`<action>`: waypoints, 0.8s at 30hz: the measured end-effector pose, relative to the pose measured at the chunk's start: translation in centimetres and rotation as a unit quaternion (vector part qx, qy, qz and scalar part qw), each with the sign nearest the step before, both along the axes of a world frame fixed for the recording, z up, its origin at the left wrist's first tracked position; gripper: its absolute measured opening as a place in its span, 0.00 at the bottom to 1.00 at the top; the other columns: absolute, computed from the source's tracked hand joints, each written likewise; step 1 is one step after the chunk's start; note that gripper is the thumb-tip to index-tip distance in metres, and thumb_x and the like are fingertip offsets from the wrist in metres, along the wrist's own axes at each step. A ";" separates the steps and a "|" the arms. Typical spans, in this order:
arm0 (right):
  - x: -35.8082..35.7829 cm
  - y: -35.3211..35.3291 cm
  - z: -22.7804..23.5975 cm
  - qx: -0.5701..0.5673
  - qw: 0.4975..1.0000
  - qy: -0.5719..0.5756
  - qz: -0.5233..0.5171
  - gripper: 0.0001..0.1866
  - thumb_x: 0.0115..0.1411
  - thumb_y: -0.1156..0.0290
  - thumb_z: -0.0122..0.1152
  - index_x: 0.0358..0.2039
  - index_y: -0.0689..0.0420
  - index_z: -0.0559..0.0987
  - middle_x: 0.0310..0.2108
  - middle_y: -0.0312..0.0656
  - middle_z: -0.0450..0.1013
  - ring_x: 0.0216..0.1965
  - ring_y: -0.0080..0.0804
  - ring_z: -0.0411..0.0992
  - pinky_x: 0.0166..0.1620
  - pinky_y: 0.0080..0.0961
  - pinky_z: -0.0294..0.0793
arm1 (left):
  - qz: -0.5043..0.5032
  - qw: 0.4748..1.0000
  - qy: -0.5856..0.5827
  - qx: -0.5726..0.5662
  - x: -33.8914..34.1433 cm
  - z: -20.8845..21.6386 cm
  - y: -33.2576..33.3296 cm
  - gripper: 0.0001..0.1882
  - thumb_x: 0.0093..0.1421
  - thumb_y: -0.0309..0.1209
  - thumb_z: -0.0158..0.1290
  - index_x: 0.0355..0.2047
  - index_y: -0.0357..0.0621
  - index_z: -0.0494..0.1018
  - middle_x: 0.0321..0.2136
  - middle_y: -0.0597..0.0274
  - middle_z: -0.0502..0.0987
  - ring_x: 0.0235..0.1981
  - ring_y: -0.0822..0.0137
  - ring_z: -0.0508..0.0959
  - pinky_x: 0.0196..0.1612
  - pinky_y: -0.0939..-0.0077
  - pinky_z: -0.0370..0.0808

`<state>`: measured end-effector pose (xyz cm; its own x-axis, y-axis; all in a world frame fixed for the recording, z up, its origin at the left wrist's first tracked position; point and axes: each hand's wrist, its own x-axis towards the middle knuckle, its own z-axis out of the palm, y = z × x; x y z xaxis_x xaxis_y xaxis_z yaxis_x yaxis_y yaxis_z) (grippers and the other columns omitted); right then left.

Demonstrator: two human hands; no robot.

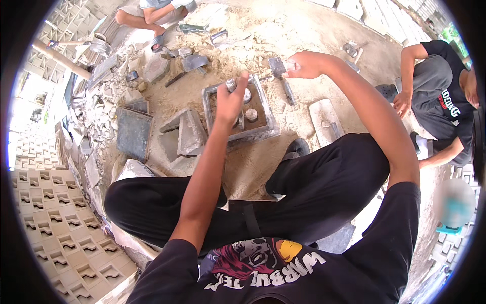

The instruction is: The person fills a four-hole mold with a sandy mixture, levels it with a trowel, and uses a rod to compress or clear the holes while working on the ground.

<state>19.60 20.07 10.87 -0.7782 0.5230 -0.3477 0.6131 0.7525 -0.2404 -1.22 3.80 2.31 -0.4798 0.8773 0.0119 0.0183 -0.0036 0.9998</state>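
Note:
A square metal mould [274, 133] lies on the sandy ground before me, with several round, pale-topped pegs [251, 115] standing inside its frame. My left hand [231, 103] reaches over the mould's left side, its fingers wrapped round one of these pegs [231, 84]. Beyond the mould's right corner, my right hand [307, 65] is raised with its fingers drawn together. A small greyish thing shows at its fingertips, too unclear to name. Just left of those fingertips is a small trowel-like tool [277, 67] with a dark handle pointing toward me.
Grey concrete blocks [191, 133] and a dark square slab [134, 133] lie left of the mould, beside rubble [92, 109]. A pale float [325, 119] rests to the right. Co-workers crouch at the far left [161, 14] and at right [430, 81]. Patterned blocks [66, 223] stack near left.

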 end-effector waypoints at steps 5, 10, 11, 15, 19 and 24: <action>0.5 0.2 -0.8 0.007 1.000 0.023 0.004 0.28 0.59 0.43 0.56 0.29 0.61 0.77 0.30 0.51 0.76 0.34 0.48 0.74 0.38 0.39 0.72 | -0.126 0.992 0.007 0.004 0.8 2.6 -1.8 0.22 0.63 0.45 0.55 0.22 0.38 0.75 0.17 0.69 0.71 0.21 0.78 0.67 0.24 0.79 0.64; -1.6 -0.5 -0.8 -0.028 0.999 0.022 0.002 0.26 0.59 0.44 0.57 0.25 0.59 0.75 0.26 0.47 0.74 0.29 0.42 0.72 0.34 0.34 0.71 | -0.158 0.986 0.045 -0.008 -2.2 0.6 -1.3 0.22 0.62 0.39 0.56 0.13 0.46 0.65 0.10 0.74 0.62 0.13 0.80 0.60 0.17 0.80 0.54; -1.5 -0.6 -1.2 -0.028 0.998 0.049 0.011 0.26 0.59 0.45 0.57 0.24 0.58 0.75 0.24 0.46 0.74 0.27 0.41 0.71 0.33 0.34 0.70 | -0.151 0.988 0.021 -0.014 -2.7 0.5 -1.5 0.22 0.62 0.39 0.56 0.13 0.46 0.66 0.11 0.75 0.63 0.14 0.80 0.60 0.17 0.79 0.54; -0.7 0.4 -1.7 -0.026 1.000 -0.010 -0.006 0.27 0.59 0.45 0.58 0.19 0.58 0.74 0.19 0.49 0.70 0.24 0.42 0.69 0.30 0.39 0.67 | -0.251 0.966 -0.030 -0.055 -2.3 1.7 -2.9 0.19 0.60 0.43 0.58 0.19 0.45 0.68 0.13 0.74 0.64 0.16 0.79 0.60 0.19 0.78 0.56; -2.4 -0.8 -1.5 -0.014 0.998 0.036 0.046 0.27 0.59 0.46 0.57 0.19 0.59 0.73 0.17 0.49 0.69 0.22 0.43 0.67 0.29 0.38 0.67 | -0.283 0.953 -0.009 -0.111 -3.6 1.4 -2.6 0.20 0.56 0.47 0.61 0.27 0.43 0.70 0.19 0.69 0.69 0.20 0.77 0.65 0.22 0.77 0.62; -3.5 -1.1 0.9 -0.041 0.999 0.021 0.005 0.25 0.59 0.46 0.57 0.25 0.58 0.76 0.25 0.47 0.75 0.27 0.38 0.72 0.32 0.36 0.70 | -0.254 0.963 0.028 -0.084 -3.1 1.0 -3.7 0.23 0.59 0.45 0.59 0.16 0.47 0.65 0.12 0.73 0.63 0.15 0.78 0.60 0.19 0.77 0.57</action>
<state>16.07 18.97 11.77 -0.7984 0.4852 -0.3565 0.5931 0.7357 -0.3271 -4.30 0.06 3.27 0.0091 0.9905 -0.1375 0.1111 0.1357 0.9845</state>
